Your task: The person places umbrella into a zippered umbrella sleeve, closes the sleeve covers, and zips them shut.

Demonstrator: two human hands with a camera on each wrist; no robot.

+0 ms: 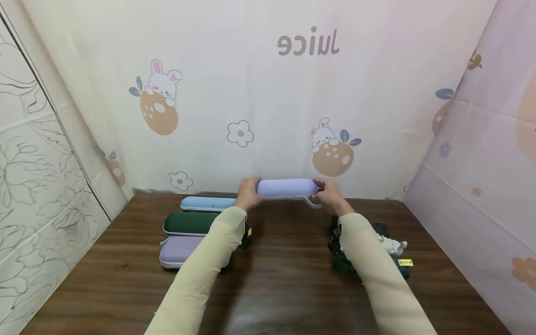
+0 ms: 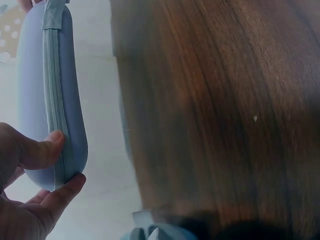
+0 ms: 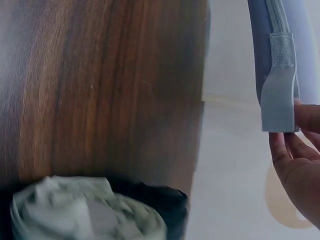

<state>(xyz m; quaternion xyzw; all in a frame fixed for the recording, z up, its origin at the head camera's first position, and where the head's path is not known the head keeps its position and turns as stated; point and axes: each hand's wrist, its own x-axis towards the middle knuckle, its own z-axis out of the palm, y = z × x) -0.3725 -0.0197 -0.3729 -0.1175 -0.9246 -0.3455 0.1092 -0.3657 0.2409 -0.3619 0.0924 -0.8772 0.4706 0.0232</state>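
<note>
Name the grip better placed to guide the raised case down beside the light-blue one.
Probably the left grip: it holds the end of the raised case nearer the light-blue case. The right grip has the opposite end, farther away.

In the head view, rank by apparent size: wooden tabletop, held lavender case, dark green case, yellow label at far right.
1. Wooden tabletop
2. Held lavender case and dark green case: too close to rank, since the left sleeve hides part of the green one
3. Yellow label
</note>
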